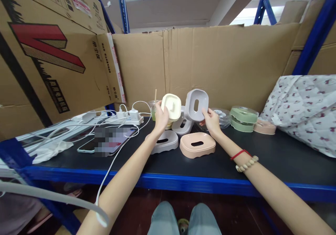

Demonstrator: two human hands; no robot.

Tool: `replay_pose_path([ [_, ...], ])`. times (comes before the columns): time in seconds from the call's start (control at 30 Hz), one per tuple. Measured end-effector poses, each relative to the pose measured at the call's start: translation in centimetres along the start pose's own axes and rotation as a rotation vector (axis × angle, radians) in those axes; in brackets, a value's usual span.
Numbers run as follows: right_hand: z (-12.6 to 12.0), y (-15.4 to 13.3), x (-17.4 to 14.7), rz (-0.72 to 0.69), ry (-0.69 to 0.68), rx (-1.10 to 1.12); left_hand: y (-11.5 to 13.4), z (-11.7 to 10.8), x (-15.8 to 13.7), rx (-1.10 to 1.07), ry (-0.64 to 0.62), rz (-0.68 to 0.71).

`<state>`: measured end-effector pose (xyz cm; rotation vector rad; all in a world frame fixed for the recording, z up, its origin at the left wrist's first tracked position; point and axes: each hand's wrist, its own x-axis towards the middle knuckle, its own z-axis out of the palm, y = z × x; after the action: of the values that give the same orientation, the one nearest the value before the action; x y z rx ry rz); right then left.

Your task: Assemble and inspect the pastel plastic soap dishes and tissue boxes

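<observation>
My left hand [162, 119] grips a pale yellow plastic lid [172, 107], raised above the black shelf, with a small ridge at its middle. Held up beside it in my right hand [211, 121] is a grey plastic cover [203, 104] with an oval slot, its hollow side facing me. Below my hands, a peach slotted cover [187, 147] and another grey slotted cover [170, 142] lie on the shelf. A further grey slotted piece [179, 127] leans behind them. Something yellow, partly hidden, shows under the lid.
To the right sit green containers [243, 119] with clear lids, a peach container [264, 126] and a patterned white cloth bundle [307, 112]. Phones [115, 142], white cables and a power strip [140, 120] occupy the left. A drink cup [153, 109] stands behind my left hand; cardboard [231, 60] walls the back.
</observation>
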<state>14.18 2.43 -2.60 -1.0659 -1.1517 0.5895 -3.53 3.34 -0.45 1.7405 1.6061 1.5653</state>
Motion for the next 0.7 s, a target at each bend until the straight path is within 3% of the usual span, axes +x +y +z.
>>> replay_pose_path([
  [0.17, 0.6, -0.4, -0.8, -0.011, -0.127, -0.009, 0.4, 1.6, -1.3, -0.207, -0.129, 0.158],
  [0.3, 1.0, -0.8, -1.2, 0.075, -0.18, -0.006, 0.3, 2.7, -2.0, -0.362, -0.211, 0.216],
  [0.47, 1.1, -1.2, -1.3, 0.116, -0.208, 0.02, 0.8, 2.8, -2.5, -0.608, -0.307, 0.018],
  [0.57, 1.0, -1.0, -1.1, 0.037, -0.203, 0.042, 1.2, 2.6, -2.7, -0.658, -0.373, -0.049],
  [0.7, 0.8, -0.7, -0.9, -0.058, -0.206, 0.065, 1.4, 2.5, -3.0, -0.698, -0.363, -0.098],
])
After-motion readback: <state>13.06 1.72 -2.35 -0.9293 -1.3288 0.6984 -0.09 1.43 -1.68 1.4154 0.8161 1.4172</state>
